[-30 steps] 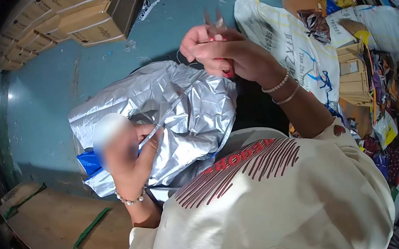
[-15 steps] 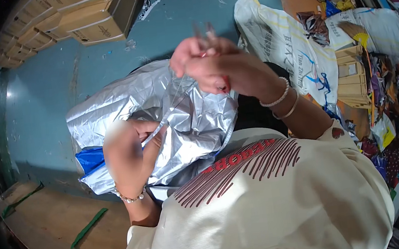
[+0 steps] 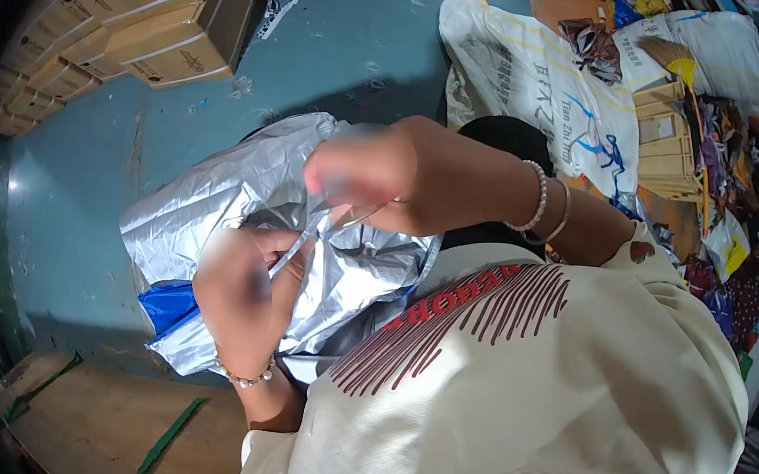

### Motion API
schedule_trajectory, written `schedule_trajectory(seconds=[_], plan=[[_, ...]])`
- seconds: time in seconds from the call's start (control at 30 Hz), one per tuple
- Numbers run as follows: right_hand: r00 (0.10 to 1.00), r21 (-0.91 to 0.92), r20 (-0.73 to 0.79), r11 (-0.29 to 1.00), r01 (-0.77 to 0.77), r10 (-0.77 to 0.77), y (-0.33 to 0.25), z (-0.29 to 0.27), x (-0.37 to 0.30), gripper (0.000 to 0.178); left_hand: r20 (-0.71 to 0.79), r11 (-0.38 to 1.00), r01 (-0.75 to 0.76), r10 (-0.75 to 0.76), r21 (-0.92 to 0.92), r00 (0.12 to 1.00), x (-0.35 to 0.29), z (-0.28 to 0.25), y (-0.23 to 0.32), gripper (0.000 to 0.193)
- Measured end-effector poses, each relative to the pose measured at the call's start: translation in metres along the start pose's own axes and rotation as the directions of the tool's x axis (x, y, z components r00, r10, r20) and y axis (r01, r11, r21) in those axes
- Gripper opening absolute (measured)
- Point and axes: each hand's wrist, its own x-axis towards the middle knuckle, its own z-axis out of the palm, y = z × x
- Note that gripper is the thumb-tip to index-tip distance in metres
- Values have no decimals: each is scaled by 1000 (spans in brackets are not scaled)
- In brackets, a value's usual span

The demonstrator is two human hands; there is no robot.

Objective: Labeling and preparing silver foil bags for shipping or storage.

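Observation:
Silver coated fabric (image 3: 194, 189) with a blue patch (image 3: 170, 306) lies bunched across my lap. My left hand (image 3: 240, 297) is closed, pinching a narrow silvery strip (image 3: 306, 238) at a fold of it. Just right of it, my right hand (image 3: 381, 175) is closed around small scissors (image 3: 361, 214). Only a thin metal part of them shows below the fingers, close to the strip; the rest is hidden by the hand. Blur covers the fingertips of both hands.
Cardboard boxes (image 3: 176, 49) are stacked at the far left on the blue-green floor (image 3: 343, 14). A large white woven sack (image 3: 512, 79) lies at the right, near a broom (image 3: 675, 58) and piled cloth. A wooden board (image 3: 90, 424) with green straps is at lower left.
My right hand has come down and left, bringing the scissors from above the fabric to beside my left hand. The left hand keeps its pinch almost in place.

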Motion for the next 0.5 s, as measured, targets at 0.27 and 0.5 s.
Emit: schedule_trajectory(seconds=[0.27, 0.5], plan=[[998, -221, 57, 975, 30, -18, 9, -16, -2, 13, 9, 1000, 6, -6, 1, 1000, 0, -1, -2, 12], [988, 524, 110, 838, -151, 110, 0, -23, -1, 10, 2, 996, 85, -85, -10, 996, 2, 1, -2, 12]])
